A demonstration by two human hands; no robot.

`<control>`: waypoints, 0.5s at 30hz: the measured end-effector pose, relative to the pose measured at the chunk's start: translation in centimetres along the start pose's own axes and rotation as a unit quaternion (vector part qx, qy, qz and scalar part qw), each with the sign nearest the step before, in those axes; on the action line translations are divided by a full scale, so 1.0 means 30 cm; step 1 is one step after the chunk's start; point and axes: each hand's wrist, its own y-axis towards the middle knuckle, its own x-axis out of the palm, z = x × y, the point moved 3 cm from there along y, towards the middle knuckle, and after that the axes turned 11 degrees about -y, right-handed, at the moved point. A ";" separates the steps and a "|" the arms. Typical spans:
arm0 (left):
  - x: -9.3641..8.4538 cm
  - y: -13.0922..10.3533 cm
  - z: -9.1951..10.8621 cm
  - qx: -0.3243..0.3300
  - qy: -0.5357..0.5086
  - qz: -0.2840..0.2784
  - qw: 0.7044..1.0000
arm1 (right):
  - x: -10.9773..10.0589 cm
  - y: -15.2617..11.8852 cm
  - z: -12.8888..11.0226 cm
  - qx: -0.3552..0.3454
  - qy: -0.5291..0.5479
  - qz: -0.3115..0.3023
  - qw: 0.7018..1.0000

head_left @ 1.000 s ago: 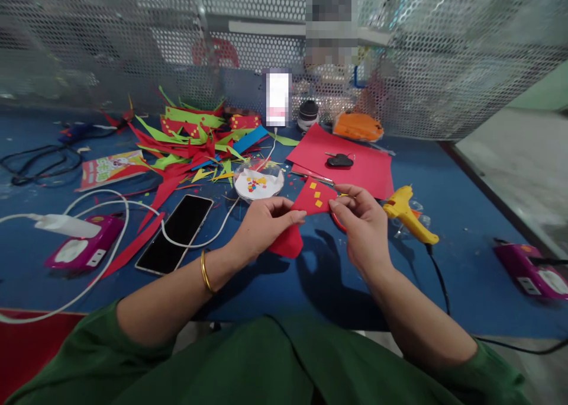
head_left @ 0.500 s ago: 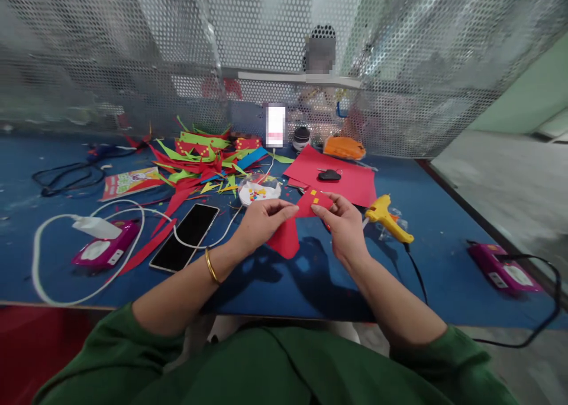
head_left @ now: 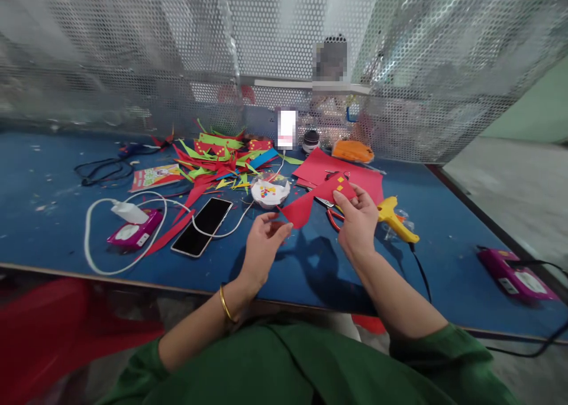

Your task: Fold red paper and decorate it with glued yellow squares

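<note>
My right hand [head_left: 358,218] pinches the right end of a red paper piece [head_left: 302,208] that has small yellow squares on it. The piece stretches left to my left hand [head_left: 265,242], whose thumb and fingertips are at its pointed left end; the fingers are curved and slightly apart, so a grip is not clear. Beyond them sits a white bowl [head_left: 270,193] with small coloured bits. Red-handled scissors [head_left: 333,217] lie partly under the paper. A yellow glue gun [head_left: 396,220] rests right of my right hand.
Coloured paper strips [head_left: 222,156] lie in a heap behind. A dark phone [head_left: 203,226], white cable and purple box [head_left: 135,230] are left; another purple box [head_left: 515,275] is right. Red sheets [head_left: 370,183] lie behind. A person [head_left: 331,67] is beyond the mesh.
My hands have moved apart. My left hand has shifted down and loosened from the middle of the paper, which now extends flatter to the left. The view has shifted slightly.
</note>
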 end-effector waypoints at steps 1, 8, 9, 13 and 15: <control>0.013 -0.006 -0.014 -0.046 -0.032 -0.008 0.998 | 0.004 -0.006 0.001 0.000 0.002 0.000 1.000; 0.056 0.029 0.017 -0.046 -0.139 0.017 0.989 | 0.036 -0.048 0.044 0.025 -0.003 -0.054 0.998; 0.053 0.040 0.029 -0.034 -0.138 0.021 0.990 | 0.035 -0.053 0.047 0.026 -0.010 -0.064 0.998; 0.023 0.086 0.089 -0.001 -0.114 0.017 0.993 | -0.003 -0.053 0.028 -0.009 -0.032 -0.047 0.998; 0.011 0.108 0.124 0.014 -0.073 -0.010 0.997 | -0.030 -0.037 0.003 -0.059 -0.051 -0.016 0.997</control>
